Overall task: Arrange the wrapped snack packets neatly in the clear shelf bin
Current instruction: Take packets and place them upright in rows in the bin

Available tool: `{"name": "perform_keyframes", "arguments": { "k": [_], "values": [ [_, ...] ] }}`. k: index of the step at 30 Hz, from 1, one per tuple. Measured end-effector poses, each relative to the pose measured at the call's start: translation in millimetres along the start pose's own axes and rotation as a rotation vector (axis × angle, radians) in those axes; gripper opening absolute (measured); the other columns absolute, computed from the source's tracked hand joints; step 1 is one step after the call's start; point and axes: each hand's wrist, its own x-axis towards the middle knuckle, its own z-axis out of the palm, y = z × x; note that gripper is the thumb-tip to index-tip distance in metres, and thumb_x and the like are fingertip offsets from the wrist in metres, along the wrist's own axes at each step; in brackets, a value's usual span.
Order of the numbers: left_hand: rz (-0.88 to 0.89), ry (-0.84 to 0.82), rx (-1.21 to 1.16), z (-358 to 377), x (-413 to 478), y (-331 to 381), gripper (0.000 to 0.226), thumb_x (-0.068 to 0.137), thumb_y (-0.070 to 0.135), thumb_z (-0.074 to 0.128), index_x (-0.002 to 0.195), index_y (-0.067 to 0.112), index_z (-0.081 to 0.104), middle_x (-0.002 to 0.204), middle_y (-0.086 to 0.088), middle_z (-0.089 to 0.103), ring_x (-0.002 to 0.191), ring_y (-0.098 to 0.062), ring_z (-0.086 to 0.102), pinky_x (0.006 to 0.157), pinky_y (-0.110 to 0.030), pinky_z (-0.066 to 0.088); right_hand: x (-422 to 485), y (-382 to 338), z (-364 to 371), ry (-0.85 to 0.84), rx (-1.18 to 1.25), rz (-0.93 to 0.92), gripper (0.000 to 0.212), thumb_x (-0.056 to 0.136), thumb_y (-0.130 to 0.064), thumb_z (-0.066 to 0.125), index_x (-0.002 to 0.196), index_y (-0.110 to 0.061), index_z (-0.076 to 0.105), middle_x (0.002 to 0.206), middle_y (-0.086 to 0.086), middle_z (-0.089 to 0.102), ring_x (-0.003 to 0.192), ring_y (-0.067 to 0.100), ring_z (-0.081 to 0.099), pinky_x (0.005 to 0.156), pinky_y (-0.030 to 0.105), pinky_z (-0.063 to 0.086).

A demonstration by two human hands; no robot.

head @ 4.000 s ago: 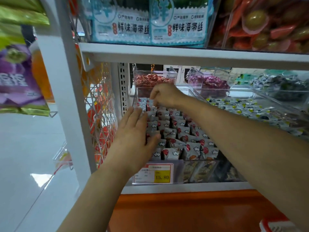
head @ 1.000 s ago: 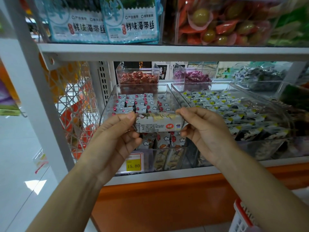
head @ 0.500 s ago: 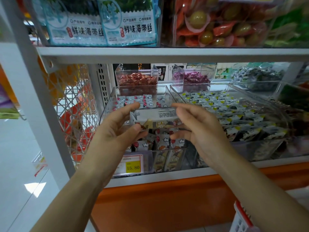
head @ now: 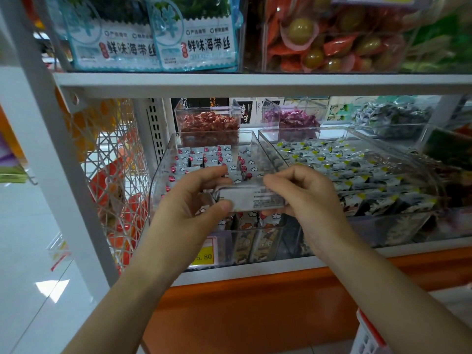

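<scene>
A clear shelf bin (head: 163,169) on the middle shelf holds rows of several small white snack packets (head: 204,157) with red and cloud prints. Just above its front half I hold one silver wrapped snack packet (head: 252,198), its printed back facing me. My left hand (head: 189,200) pinches its left end between thumb and fingers. My right hand (head: 304,198) grips its right end with curled fingers. The packets under my hands are hidden.
A second clear bin (head: 383,134) of dark and yellow packets stands right beside it. Smaller tubs of red sweets (head: 208,123) and purple sweets (head: 291,118) stand behind. The upper shelf edge (head: 255,83) hangs above. A yellow price tag (head: 204,255) fronts the bin. A wire rack (head: 112,175) hangs at the left.
Four seconds ago both hands reached deep among the packets. Since then they drew back holding one packet, turned it from its coloured face to its printed back, and lowered it slightly toward the bin.
</scene>
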Motion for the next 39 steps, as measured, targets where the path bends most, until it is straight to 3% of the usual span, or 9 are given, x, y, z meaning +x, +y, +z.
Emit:
{"name": "perform_keyframes", "arguments": {
  "k": [5, 10, 14, 18, 21, 25, 29, 34, 39],
  "values": [
    [0.053, -0.027, 0.102, 4.9, -1.5, 1.1, 0.043, 0.086, 0.007, 0.06, 0.107, 0.044, 0.057, 0.107, 0.027, 0.061, 0.102, 0.002, 0.059, 0.079, -0.016, 0.053, 0.8, 3.5, 0.7, 0.108, -0.025, -0.007, 0.022, 0.082, -0.013, 0.069, 0.064, -0.005, 0.059, 0.076, 0.022, 0.061, 0.065, 0.02, 0.065, 0.048, 0.026, 0.054],
    [0.048, 0.034, 0.157, 3.6, -0.7, -4.6, 0.03, 0.091, 0.017, 0.054, 0.109, 0.041, 0.058, 0.102, 0.013, 0.065, 0.085, 0.003, 0.064, 0.067, -0.009, 0.05, 0.7, 4.6, -1.9, -0.037, 0.033, 0.008, 0.006, 0.084, -0.015, 0.065, 0.082, -0.014, 0.07, 0.08, 0.0, 0.069, 0.077, 0.013, 0.069, 0.063, 0.025, 0.057],
    [-0.018, 0.112, 0.099, 1.0, 4.6, -8.2, 0.032, 0.095, 0.019, 0.047, 0.126, 0.022, 0.054, 0.106, 0.008, 0.065, 0.082, -0.001, 0.068, 0.07, -0.014, 0.054, -0.4, 5.3, 0.1, -0.125, 0.006, -0.035, 0.038, 0.084, -0.007, 0.064, 0.119, -0.021, 0.061, 0.1, -0.001, 0.071, 0.087, 0.015, 0.071, 0.077, 0.026, 0.057],
    [-0.064, 0.144, 0.1, 2.1, 6.5, -4.6, 0.041, 0.096, 0.027, 0.044, 0.136, 0.018, 0.046, 0.092, 0.003, 0.066, 0.073, -0.009, 0.069, 0.064, -0.025, 0.058, 3.3, 2.2, 5.4, -0.064, -0.069, -0.112, 0.027, 0.084, -0.011, 0.063, 0.11, -0.021, 0.062, 0.102, 0.005, 0.068, 0.08, 0.012, 0.071, 0.068, 0.02, 0.056],
    [0.082, 0.208, 0.543, -9.6, 15.6, -2.9, 0.052, 0.092, 0.043, 0.041, 0.141, 0.024, 0.037, 0.122, 0.007, 0.057, 0.096, -0.012, 0.063, 0.082, -0.036, 0.056, 20.2, -2.1, 8.4, 0.055, -0.091, -0.132, 0.018, 0.083, -0.01, 0.066, 0.098, -0.02, 0.061, 0.1, 0.01, 0.067, 0.077, 0.014, 0.071, 0.064, 0.022, 0.058],
    [0.153, 0.25, 1.087, -42.2, 34.4, -10.7, 0.055, 0.092, 0.037, 0.049, 0.141, 0.017, 0.036, 0.148, -0.006, 0.036, 0.135, -0.027, 0.029, 0.109, -0.044, 0.025, 56.4, -2.7, 24.7, 0.143, -0.291, -0.201, 0.017, 0.084, -0.012, 0.067, 0.098, -0.007, 0.059, 0.097, 0.005, 0.063, 0.088, 0.026, 0.066, 0.079, 0.041, 0.056],
    [-0.063, 0.084, 1.118, -45.8, 34.6, -32.8, 0.069, 0.093, 0.05, 0.037, 0.149, 0.018, 0.015, 0.159, -0.002, 0.007, 0.145, -0.021, 0.005, 0.117, -0.043, 0.01, 102.0, -0.6, 53.6, 0.098, -0.444, -0.258, 0.017, 0.087, -0.011, 0.064, 0.101, -0.007, 0.057, 0.097, -0.003, 0.058, 0.087, 0.022, 0.063, 0.074, 0.03, 0.054],
    [-0.012, 0.094, 1.084, -45.4, 33.4, -42.0, 0.069, 0.092, 0.053, 0.033, 0.149, 0.016, 0.018, 0.158, -0.001, 0.009, 0.144, -0.018, 0.007, 0.115, -0.036, 0.012, 143.0, 13.5, 80.5, -0.066, -0.746, -0.355, 0.018, 0.088, -0.013, 0.063, 0.102, -0.003, 0.06, 0.094, 0.0, 0.054, 0.086, 0.009, 0.049, 0.058, 0.002, 0.034],
    [0.058, 0.108, 1.029, -44.2, 33.2, -44.5, 0.065, 0.094, 0.045, 0.041, 0.146, 0.01, 0.025, 0.156, -0.005, 0.017, 0.143, -0.019, 0.011, 0.111, -0.028, 0.01, 156.0, 28.4, 104.1, -0.245, -0.993, -0.358, 0.018, 0.084, -0.016, 0.068, 0.094, -0.005, 0.058, 0.084, -0.001, 0.055, 0.082, 0.017, 0.055, 0.063, 0.022, 0.04]
  ]
}}
